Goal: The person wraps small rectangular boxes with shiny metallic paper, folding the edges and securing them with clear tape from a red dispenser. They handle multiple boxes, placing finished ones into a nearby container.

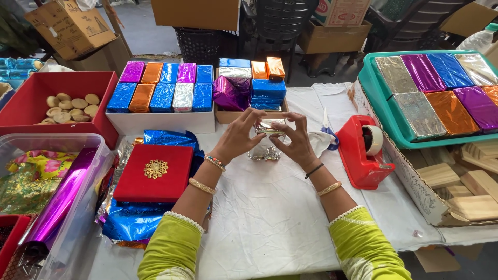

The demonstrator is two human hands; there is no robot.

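Both hands, the left hand (236, 137) and the right hand (295, 142), held a small silver-foil packet (270, 127) between the fingertips above the white-covered table (270, 207). Behind them a white box (161, 122) held two rows of foil-wrapped blocks (163, 88) in purple, orange, blue and silver. Beside it a cardboard tray (231, 116) carried more blue, orange and purple packets (267, 88). At right a green crate (373, 98) held larger foil packets (441, 88) in silver, purple, blue and orange. A flat red box (155, 173) with a gold ornament lay on blue foil at left. Brown cartons (70, 26) stood behind the table.
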